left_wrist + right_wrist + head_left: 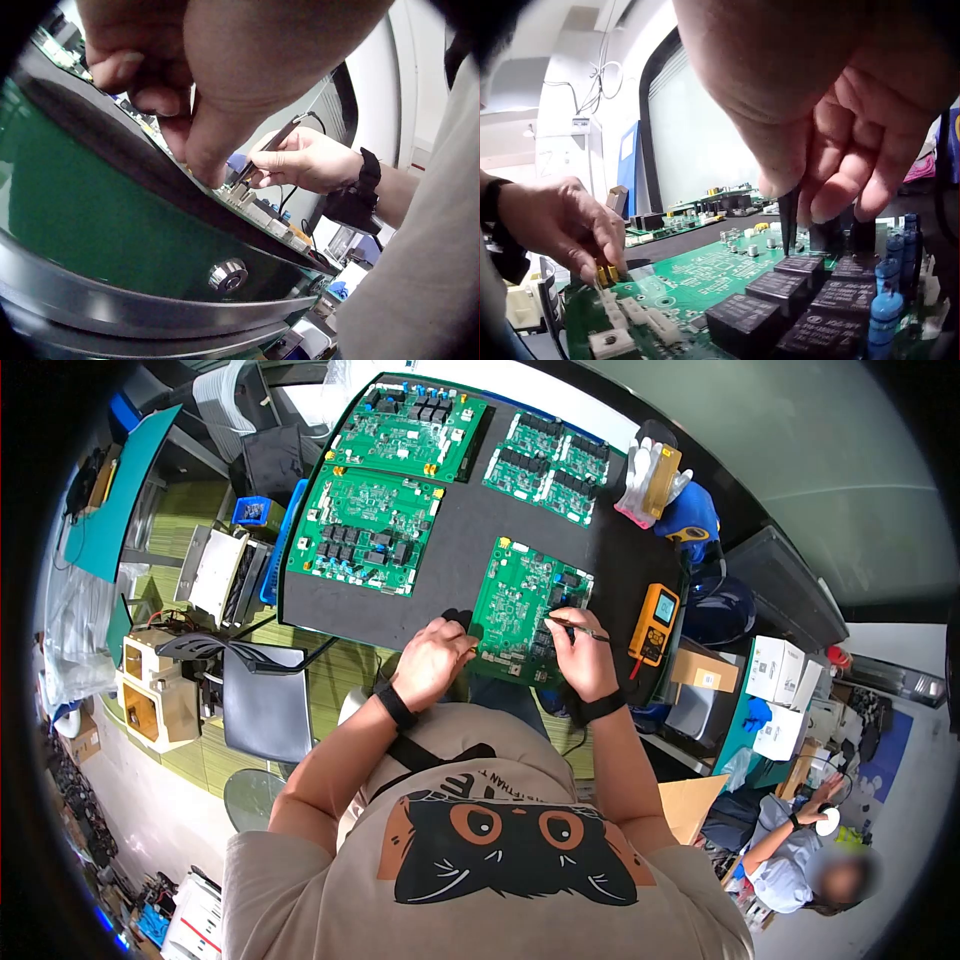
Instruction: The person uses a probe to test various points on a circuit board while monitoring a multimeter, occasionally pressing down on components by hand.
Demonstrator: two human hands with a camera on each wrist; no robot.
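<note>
The board (510, 595), at the near right of the table (450, 540), looks light and stiff with fragile parts; best held by its edges. The right grip (582, 657) pinches a pointed tool (577, 627); whether the left grip (433, 662), at the left edge, is clamped, I cannot tell.

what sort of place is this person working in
Probably an electronics workshop or repair bench: green circuit boards lie on a dark work surface, a yellow handheld meter lies beside them, and the right hand holds a slim dark tool at one board.
</note>
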